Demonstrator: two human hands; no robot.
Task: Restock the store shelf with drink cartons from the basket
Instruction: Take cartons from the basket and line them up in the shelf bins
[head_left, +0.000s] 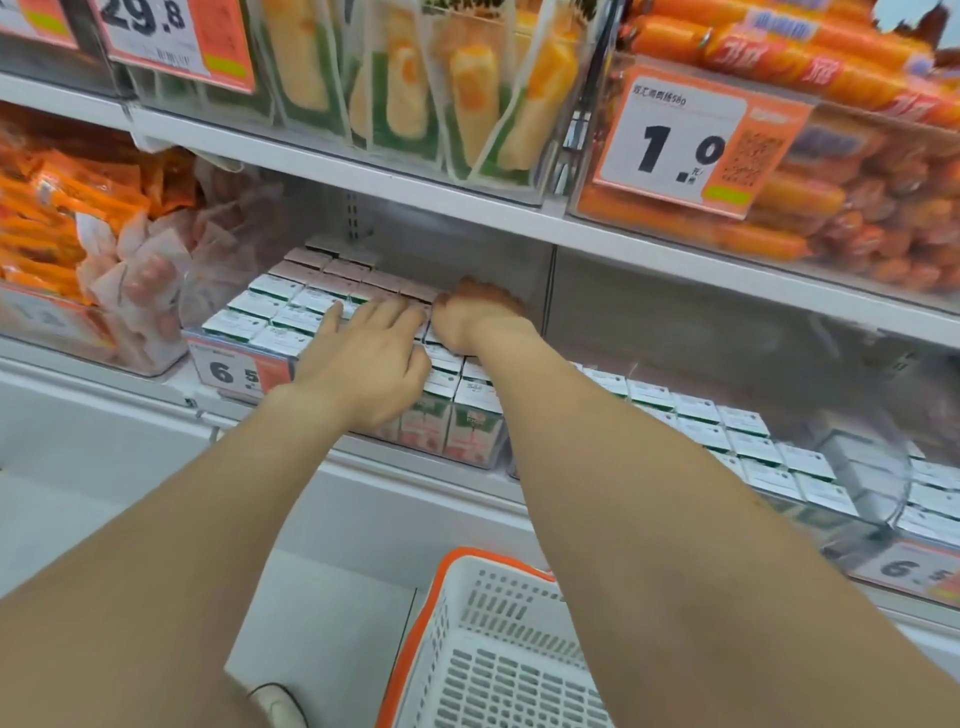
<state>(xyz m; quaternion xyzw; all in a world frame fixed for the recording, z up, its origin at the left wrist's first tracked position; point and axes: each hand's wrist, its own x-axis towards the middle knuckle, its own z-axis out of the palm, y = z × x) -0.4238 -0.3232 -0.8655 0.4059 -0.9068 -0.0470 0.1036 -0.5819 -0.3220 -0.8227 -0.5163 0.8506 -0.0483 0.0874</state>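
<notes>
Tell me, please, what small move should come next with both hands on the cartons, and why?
Probably draw the right hand back out of the shelf while the left hand steadies the cartons. The left lies flat on their tops, the right is curled deeper in, and the visible part of the basket holds no cartons.

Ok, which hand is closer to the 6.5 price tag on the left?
Left. The left hand rests on the drink cartons just right of the price tag; the right hand is farther back and farther right.
</notes>
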